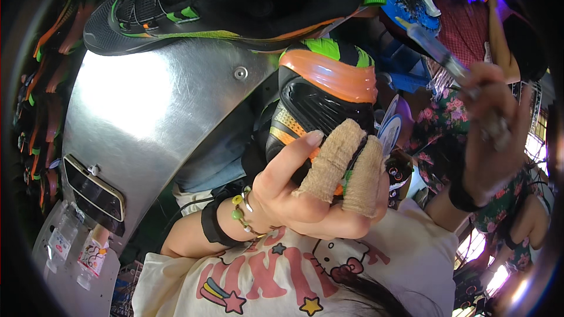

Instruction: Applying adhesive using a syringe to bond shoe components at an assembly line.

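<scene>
My left hand (320, 199), two fingers wrapped in tan cloth covers, grips a black sneaker (320, 100). Its orange and black sole side and bright green parts face up, while my fingers hide its lower portion. Off to the right, my right hand (496, 126) is raised and somewhat blurred. Its fingers are closed around a slim translucent syringe-like tool (437, 50) with a yellowish tip, apart from the sneaker. Another black sneaker (235, 12), with green and orange trim, spans the top of the view, just beyond the one I hold.
A shiny metal tabletop (194, 88) curves along the left, with a phone (94, 185) and small plastic packets (91, 255) on it. Many shoes (50, 100) line the far left. A blue tray (405, 0) with dark bits lies at top right, near another person's floral clothing (437, 123).
</scene>
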`<state>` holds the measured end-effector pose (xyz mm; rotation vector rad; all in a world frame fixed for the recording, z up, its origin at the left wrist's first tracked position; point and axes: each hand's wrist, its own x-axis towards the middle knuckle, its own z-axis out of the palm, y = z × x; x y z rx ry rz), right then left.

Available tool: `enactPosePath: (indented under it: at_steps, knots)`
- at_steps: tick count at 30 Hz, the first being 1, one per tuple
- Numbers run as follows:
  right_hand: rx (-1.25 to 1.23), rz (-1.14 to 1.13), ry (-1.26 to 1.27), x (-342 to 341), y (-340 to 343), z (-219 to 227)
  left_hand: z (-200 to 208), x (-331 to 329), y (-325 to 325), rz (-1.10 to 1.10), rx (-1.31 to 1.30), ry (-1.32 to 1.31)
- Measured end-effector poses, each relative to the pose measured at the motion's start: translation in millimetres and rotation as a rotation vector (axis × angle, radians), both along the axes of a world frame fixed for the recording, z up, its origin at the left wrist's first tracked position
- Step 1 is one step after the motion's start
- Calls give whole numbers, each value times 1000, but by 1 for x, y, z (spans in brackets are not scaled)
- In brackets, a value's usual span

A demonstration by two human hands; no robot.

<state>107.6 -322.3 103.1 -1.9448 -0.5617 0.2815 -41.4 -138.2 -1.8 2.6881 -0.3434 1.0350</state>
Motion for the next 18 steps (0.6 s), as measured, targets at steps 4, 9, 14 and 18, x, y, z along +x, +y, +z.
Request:
enactPosePath:
  at_steps: [4, 9, 14, 18]
  knots:
    - [210, 139, 146, 1, -1, 11, -5, 1, -5, 11, -45, -23]
    - [334, 576, 143, 18, -7, 14, 1, 1, -5, -17, -87, 9]
    - [345, 941, 167, 40, -4, 10, -4, 2, -3, -21, -22, -48]
    - [483, 802, 200, 23, 0, -5, -11, 0, -10, 18, -61, -96]
